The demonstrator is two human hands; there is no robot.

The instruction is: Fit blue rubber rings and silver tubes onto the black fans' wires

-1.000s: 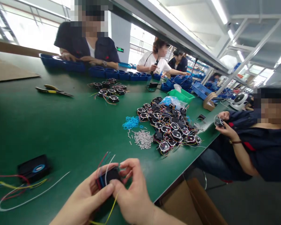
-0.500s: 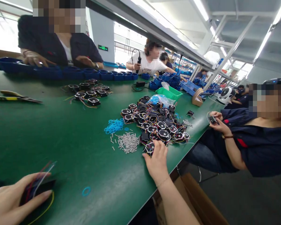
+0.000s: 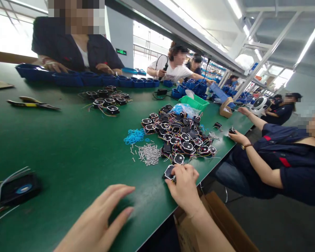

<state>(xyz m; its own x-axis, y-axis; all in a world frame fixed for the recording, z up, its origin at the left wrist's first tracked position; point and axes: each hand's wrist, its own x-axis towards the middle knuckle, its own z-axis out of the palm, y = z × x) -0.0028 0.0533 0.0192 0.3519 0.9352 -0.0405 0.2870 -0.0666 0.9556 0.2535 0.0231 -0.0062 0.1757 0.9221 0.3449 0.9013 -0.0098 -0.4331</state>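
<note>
Black part (image 3: 169, 172): nearer the wearer than the metal pins (image 3: 150, 154), slightly right.
Right hand (image 3: 185, 183): grip closed with thumb and fingers on that part, now at the near edge of the heap (image 3: 185, 134), right of the pins.
Left hand (image 3: 102, 210): grip apart, nothing held; it has just released a wired box, so it is free.
Blue-ringed box (image 3: 12, 192): on the tabletop (image 3: 76, 147), well left of the pins.

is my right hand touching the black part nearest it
Touching: the head view shows the right hand gripping the white-edged black part between thumb and fingers.
</note>
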